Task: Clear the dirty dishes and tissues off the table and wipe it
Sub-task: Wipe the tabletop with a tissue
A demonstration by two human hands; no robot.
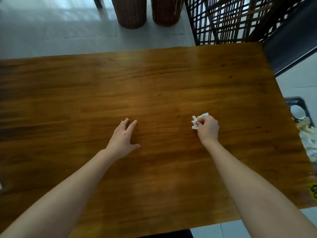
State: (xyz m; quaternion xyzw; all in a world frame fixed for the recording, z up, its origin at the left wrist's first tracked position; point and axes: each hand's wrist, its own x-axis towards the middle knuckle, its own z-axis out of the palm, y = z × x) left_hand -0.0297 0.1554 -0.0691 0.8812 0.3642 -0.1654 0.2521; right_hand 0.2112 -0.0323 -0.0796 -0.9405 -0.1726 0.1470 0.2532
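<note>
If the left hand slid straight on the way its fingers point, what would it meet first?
Probably the crumbs: the left hand points roughly at them across bare table.

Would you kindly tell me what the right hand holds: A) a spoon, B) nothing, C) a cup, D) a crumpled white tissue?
D: the right hand pinches a crumpled white tissue over the wooden table; the left hand is spread and holds nothing.

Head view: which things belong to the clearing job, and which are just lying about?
Job: crumpled tissue pinched by right hand; crumbs; table; dark tub holding bowl and used tissues.
Lying about: wicker baskets; lattice screen; dark chair.
</note>
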